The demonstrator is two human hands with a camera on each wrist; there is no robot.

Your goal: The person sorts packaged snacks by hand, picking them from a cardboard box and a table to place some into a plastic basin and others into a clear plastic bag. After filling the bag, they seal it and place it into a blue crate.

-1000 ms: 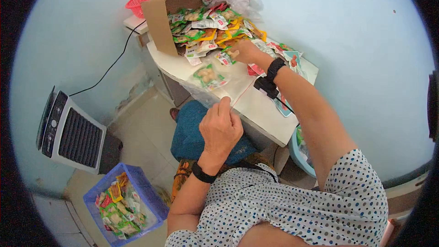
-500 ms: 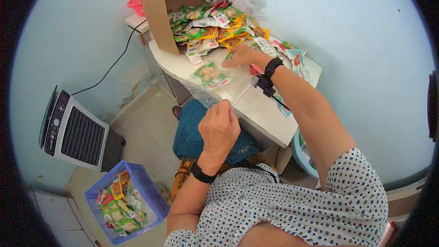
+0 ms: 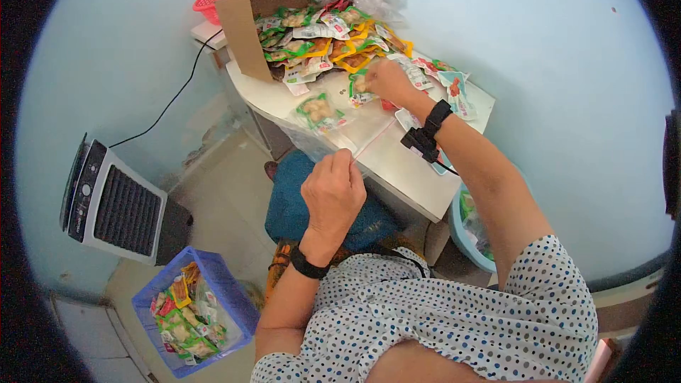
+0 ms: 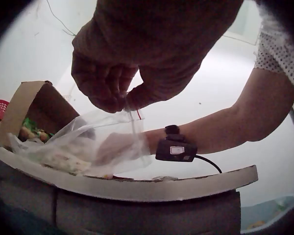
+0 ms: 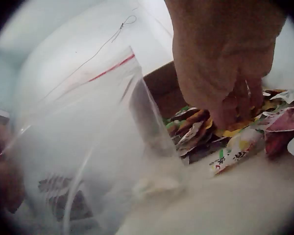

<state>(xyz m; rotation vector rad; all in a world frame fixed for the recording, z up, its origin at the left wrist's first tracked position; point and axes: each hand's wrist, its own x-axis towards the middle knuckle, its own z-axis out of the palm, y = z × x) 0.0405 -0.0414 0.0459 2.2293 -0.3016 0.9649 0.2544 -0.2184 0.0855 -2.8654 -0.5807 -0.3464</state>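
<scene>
My left hand pinches the edge of a clear zip-lock bag near its red-striped seal, with the bag stretched toward the table. A green-edged snack packet with pale pieces shows at the bag's far end. Over the table my right hand points its fingers down and grips a small green-and-white snack packet, whose upper part the fingers partly cover. Just beyond that hand, a heap of snack packets spills out of a tipped cardboard box.
More packets lie at the right of the white table. A red basket stands behind the box. On the floor are a blue crate of packets and an air cooler. A light-blue tub sits at the right.
My right hand drew back toward the bag, then moved out again to the heap's near edge, with the small packet now at its fingers. My left hand keeps its pinch on the bag.
</scene>
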